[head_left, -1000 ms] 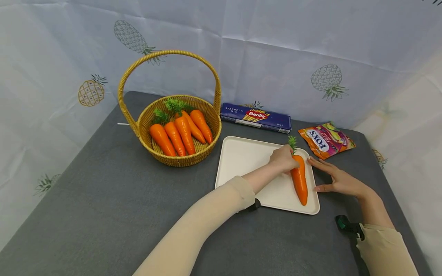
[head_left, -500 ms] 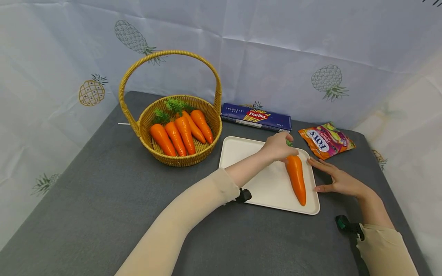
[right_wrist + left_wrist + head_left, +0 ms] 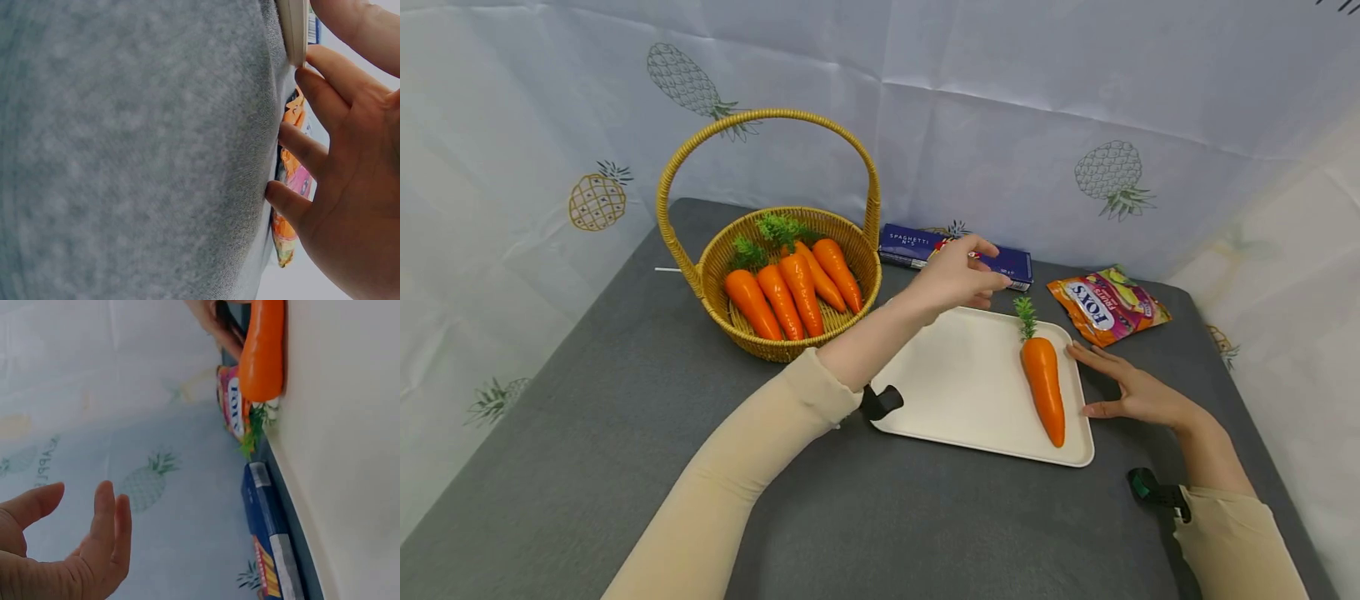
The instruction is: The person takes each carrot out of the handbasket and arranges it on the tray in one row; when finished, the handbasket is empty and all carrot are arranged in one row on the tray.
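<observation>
Table (image 3: pixel 925 517) comes nearest to us, and at the right edge of the tray (image 3: pixel 955 375) rests our right hand (image 3: pixel 1135 392), fingers straight and spread, a fingertip against the rim and nothing in its grasp. On the tray lies one carrot (image 3: pixel 1042 387), along the right side, its tip toward us and its green top pointing away. Near the tray's far edge our left hand (image 3: pixel 958 271) hangs in the air, thumb well apart from half-bent fingers, holding nothing; it is near the green top but not touching it. To the left stands the basket (image 3: pixel 790 352), with five other carrots (image 3: pixel 800 287) lying in it. Farther off we find the bag (image 3: pixel 1108 304), near the tray's far right corner, and the box (image 3: pixel 265 512), partly hidden behind our left hand. Cloth (image 3: pixel 985 108) printed with pineapples closes the view. We judge the step in hand to be laying the carrot on the tray, and it looks done, as neither hand grips it. To our mind, another such move would call for the left hand to clear the basket's handle and pinch one carrot without dragging its neighbours, the right hand steadying the tray.
</observation>
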A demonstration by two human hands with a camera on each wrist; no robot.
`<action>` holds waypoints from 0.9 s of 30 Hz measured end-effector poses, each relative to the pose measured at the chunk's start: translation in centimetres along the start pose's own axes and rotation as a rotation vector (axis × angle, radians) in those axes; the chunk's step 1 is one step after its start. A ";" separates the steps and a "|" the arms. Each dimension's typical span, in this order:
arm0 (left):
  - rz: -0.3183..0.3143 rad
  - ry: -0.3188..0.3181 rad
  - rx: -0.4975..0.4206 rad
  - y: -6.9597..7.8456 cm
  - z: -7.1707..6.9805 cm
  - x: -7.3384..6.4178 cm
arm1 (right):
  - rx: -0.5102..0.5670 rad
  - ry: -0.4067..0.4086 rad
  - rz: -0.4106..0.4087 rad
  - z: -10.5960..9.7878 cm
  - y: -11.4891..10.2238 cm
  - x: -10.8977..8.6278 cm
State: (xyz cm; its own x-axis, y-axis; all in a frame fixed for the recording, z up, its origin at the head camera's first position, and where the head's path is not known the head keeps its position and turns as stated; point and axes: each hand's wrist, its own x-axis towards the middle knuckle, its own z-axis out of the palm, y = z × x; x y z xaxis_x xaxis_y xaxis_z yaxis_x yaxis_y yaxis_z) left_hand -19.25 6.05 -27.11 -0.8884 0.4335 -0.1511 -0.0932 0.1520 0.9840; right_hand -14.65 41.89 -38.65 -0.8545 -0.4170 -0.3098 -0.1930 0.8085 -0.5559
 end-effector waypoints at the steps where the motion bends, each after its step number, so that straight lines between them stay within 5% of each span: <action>1: 0.002 0.006 -0.007 0.2 -0.5 -0.2 | 0.001 -0.001 0.002 0.0 0.0 0.0; 10: 0.001 0.071 -0.087 0.8 -4.9 -1.4 | 0.006 -0.002 0.001 0.0 -0.1 -0.1; 27: -0.001 0.231 -0.218 -0.5 -12.6 -3.7 | 0.012 0.000 0.000 0.0 -0.2 -0.1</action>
State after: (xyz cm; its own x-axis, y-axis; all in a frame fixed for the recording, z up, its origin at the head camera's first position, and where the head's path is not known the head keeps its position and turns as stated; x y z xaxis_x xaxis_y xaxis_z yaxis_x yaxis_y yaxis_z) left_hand -21.55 -6.80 -25.88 -0.9646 0.2160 -0.1511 -0.1660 -0.0523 0.9847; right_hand -14.55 41.77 -38.53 -0.8543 -0.4175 -0.3098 -0.1877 0.8034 -0.5651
